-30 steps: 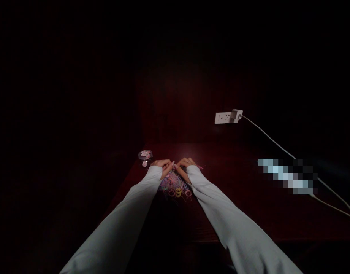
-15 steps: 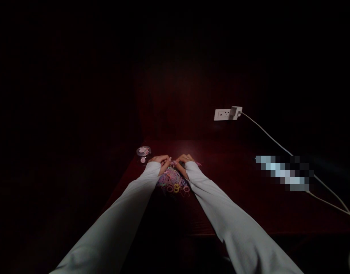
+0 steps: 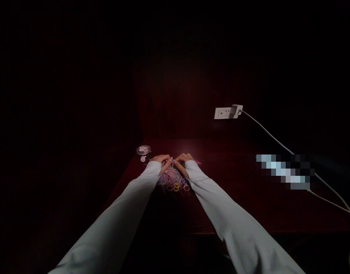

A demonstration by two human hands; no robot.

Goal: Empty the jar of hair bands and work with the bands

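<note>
Head view: Fingertips of the left hand (image 3: 161,158) and right hand (image 3: 184,157) pinch a small pink piece (image 3: 172,161) — too small to identify — above a tangle of colored bands (image 3: 171,177) toward the left edge of a dark red table (image 3: 234,205). A round container (image 3: 143,150) sits near the far-left corner. Light, even fingertip pressure, held clear of the loose loops — that would suit such fine handling.

Probably a home room: dark-red desk (image 3: 234,201), wall socket (image 3: 222,113), charger (image 3: 236,110).
</note>
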